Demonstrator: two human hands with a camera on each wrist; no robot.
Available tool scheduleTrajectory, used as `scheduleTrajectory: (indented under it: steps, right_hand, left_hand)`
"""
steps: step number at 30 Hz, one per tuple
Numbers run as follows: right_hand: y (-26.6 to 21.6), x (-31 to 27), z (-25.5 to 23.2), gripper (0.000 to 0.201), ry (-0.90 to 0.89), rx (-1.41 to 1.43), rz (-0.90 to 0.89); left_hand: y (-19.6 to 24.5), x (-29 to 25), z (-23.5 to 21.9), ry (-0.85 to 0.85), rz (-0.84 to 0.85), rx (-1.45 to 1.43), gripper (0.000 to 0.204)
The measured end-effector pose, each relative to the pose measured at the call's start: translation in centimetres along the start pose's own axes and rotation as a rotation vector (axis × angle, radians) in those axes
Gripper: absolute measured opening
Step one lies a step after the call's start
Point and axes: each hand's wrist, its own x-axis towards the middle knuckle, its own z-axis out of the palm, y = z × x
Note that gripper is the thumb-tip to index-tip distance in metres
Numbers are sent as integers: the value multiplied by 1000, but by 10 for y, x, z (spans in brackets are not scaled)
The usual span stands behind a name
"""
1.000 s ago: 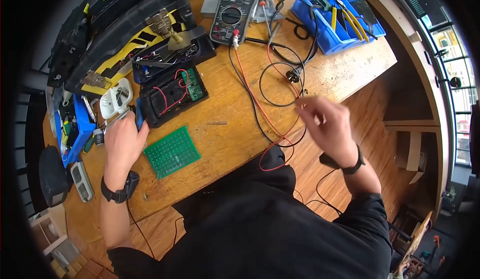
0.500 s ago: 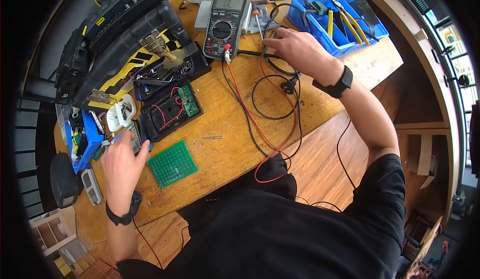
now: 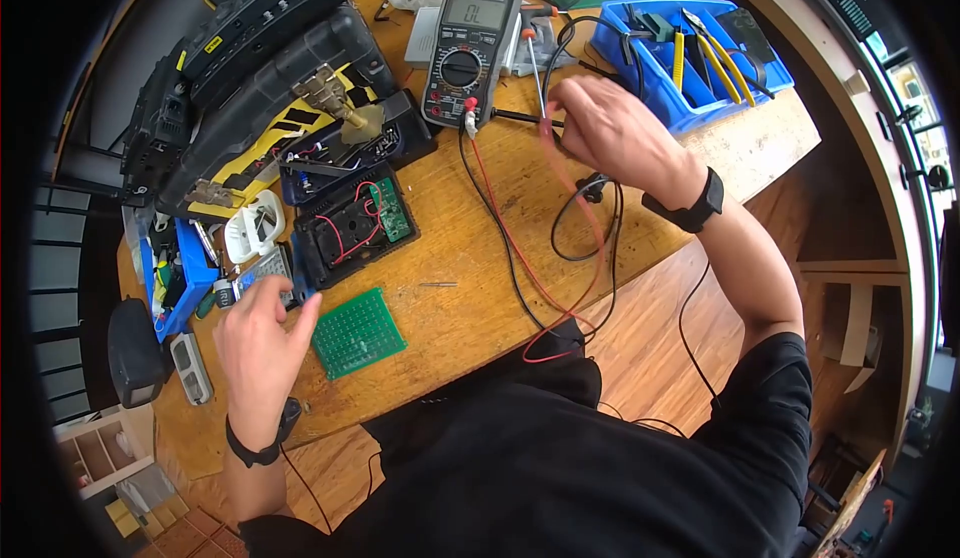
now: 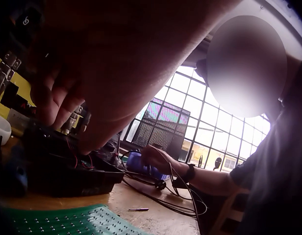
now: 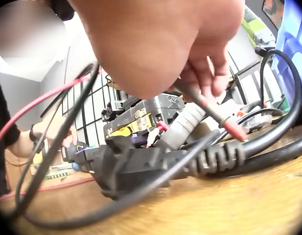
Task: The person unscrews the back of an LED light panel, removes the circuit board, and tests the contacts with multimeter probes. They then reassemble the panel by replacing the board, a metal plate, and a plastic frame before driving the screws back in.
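In the head view my right hand (image 3: 625, 138) pinches a multimeter test probe, which shows in the right wrist view as a dark grey probe (image 5: 207, 110) with a red end. Its red lead (image 3: 598, 233) hangs in a loop below the hand. The multimeter (image 3: 465, 63) stands to the left of that hand, its display reading OL. My left hand (image 3: 262, 348) is held over the left of the table, fingers loosely bent and thumb apart, holding nothing. Beside its thumb lies a green circuit board (image 3: 358, 336). An opened black case (image 3: 335, 248) with red wires sits just beyond.
A blue bin (image 3: 690, 113) with pliers stands at the back right, a second blue bin (image 3: 190, 268) at the left. A large black toolbox (image 3: 270, 98) fills the back left. A power plug (image 5: 136, 169) and black cables lie under the right hand. A thin metal rod (image 3: 438, 284) lies mid-table.
My right hand went from over the table's right edge to the probe near the multimeter and now holds it, drawn slightly back with its red lead. The left hand has come away from the small items beside the case.
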Motion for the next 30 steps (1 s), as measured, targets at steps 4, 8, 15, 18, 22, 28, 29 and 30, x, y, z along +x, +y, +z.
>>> scheduleTrajectory:
  steps: [4,8,15,18,22,28,29,30]
  right_hand:
    - [3,-4,22,22,-246,65,162]
    - [7,1,26,29,-335,38,214]
    - [6,-2,26,14,-221,-209,138]
    - [-4,-6,25,8,-101,-399,208]
    - [-17,3,13,12,1,-496,258]
    - [-69,15,-13,17,80,-306,265]
    - [-86,19,-22,17,55,-281,250]
    - [-106,24,-29,17,31,-244,229]
  left_hand:
    - [6,-1,4,12,25,-30,29]
    - [7,-6,4,-1,32,-64,30]
    - [-2,-17,9,9,43,-118,30]
    - [-3,-21,8,5,38,-131,30]
    - [-3,-22,8,8,62,-145,30]
    - [9,-23,-1,116,239,-236,28]
    - [17,-22,-2,210,357,-314,27]
    - [23,-23,-4,302,466,-380,28]
